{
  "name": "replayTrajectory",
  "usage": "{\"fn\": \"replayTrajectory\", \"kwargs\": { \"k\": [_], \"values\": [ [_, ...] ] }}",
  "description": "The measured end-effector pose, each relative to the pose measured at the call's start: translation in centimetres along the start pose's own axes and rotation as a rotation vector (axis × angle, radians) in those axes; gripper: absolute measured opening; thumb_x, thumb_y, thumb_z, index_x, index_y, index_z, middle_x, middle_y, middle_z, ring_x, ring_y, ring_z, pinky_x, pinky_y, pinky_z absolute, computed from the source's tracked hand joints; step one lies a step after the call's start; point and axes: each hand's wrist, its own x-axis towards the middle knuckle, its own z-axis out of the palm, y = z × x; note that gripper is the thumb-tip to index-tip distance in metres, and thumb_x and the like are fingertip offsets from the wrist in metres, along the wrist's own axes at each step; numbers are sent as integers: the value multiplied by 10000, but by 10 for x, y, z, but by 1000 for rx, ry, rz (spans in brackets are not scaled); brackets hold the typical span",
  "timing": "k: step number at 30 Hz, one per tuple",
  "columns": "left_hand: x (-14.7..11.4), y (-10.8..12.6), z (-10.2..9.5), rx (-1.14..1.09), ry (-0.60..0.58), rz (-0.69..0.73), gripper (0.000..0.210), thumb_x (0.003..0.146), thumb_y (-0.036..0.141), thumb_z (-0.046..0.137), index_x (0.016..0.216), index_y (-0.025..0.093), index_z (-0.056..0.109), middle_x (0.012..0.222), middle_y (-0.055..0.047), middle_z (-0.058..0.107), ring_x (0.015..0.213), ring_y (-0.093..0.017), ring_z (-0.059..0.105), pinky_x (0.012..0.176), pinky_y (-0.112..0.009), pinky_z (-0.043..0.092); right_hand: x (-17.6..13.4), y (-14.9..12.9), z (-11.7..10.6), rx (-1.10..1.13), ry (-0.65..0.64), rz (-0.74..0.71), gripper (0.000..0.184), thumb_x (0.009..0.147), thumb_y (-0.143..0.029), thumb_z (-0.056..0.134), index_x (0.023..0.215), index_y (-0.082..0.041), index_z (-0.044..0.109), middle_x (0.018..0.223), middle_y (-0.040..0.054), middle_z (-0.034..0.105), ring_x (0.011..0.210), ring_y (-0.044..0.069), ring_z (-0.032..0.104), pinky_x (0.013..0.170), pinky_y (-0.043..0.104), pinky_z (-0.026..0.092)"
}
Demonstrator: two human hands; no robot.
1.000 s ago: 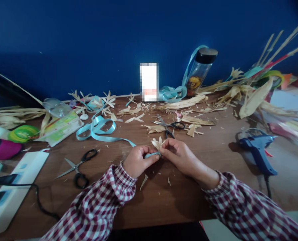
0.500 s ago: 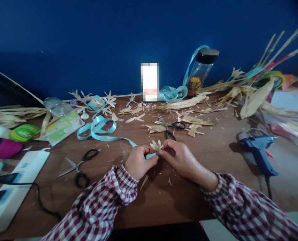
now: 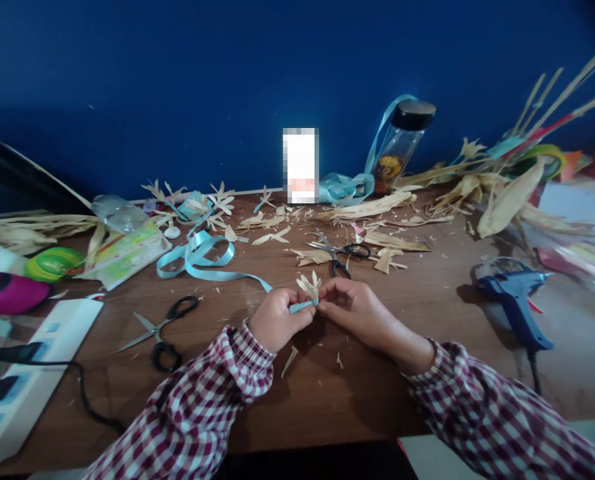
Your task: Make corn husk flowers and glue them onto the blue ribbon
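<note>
My left hand [image 3: 280, 320] is closed, pinching the end of a light blue ribbon [image 3: 301, 307] between thumb and fingers. A small corn-husk flower [image 3: 309, 285] with pale pointed petals stands up between the two hands, the ribbon lying at its base. My right hand [image 3: 352, 310] is closed too, thumb and fingertips pinching at the base of the flower; the exact grip is partly hidden. From the left hand the ribbon runs back to loose loops [image 3: 210, 252] on the table.
Open scissors [image 3: 160, 331] lie at left, and another pair [image 3: 336, 252] lies behind the hands. A blue glue gun [image 3: 516, 303] is at right, a white power strip [image 3: 42, 373] at left. Husk pieces [image 3: 372, 208], a tilted bottle [image 3: 400, 147] and a bright pixelated rectangle [image 3: 301, 165] line the back.
The flower has turned, its petals now bunched and pointing more upward. My right fingertips have shifted slightly lower, to the flower's base.
</note>
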Motion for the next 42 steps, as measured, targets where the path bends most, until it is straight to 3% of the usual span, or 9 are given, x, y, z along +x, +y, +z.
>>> {"fn": "replayTrajectory", "kwargs": {
  "k": [8, 13, 22, 26, 30, 36, 42],
  "values": [
    [-1, 3, 5, 101, 89, -4, 152, 677, 270, 596, 673, 124, 639, 582, 9, 588, 551, -113, 494, 529, -212, 372, -1, 3, 6, -82, 67, 23, 69, 741, -197, 583, 796, -168, 554, 706, -5, 589, 632, 117, 544, 594, 224, 432],
    [-3, 8, 4, 123, 78, 1, 151, 693, 253, 595, 691, 112, 650, 608, -4, 619, 566, -120, 521, 536, -211, 386, -2, -2, 5, -99, 28, 13, 51, 762, -204, 570, 781, -168, 539, 691, -11, 566, 619, 110, 518, 578, 215, 412],
    [-4, 5, 1, 241, 172, 148, 108, 682, 252, 640, 688, 144, 647, 687, -17, 638, 650, -137, 554, 598, -225, 410, -2, 2, 1, -131, 39, -3, 106, 800, -271, 559, 796, -167, 542, 706, -3, 575, 642, 124, 517, 587, 227, 402],
    [-5, 7, 1, 150, 119, 62, 184, 660, 309, 676, 722, 143, 626, 614, 14, 595, 548, -102, 484, 523, -209, 382, 0, 6, -2, -50, 51, 8, 120, 802, -279, 557, 768, -174, 509, 665, -20, 530, 600, 110, 480, 560, 224, 380],
    [-5, 10, -1, 73, 84, 72, 277, 766, 409, 577, 754, 138, 631, 652, -9, 611, 571, -105, 498, 561, -224, 403, 0, 3, -4, 30, 27, 31, 116, 803, -262, 545, 758, -183, 471, 621, -45, 477, 553, 92, 427, 517, 210, 332],
    [-5, 8, -6, 455, 159, 127, 153, 738, 318, 615, 715, 177, 670, 706, -20, 646, 657, -146, 554, 631, -255, 389, -1, -8, -4, -75, -25, 25, 88, 752, -180, 547, 724, -179, 463, 639, -44, 459, 567, 89, 423, 527, 206, 341],
    [-5, 8, -28, 685, 215, 88, 230, 732, 417, 602, 691, 199, 663, 708, -24, 630, 652, -168, 556, 611, -275, 363, 0, 2, -14, -373, 127, -4, 50, 735, -155, 532, 746, -187, 496, 609, -43, 463, 544, 95, 428, 504, 201, 334]
  ]
}}
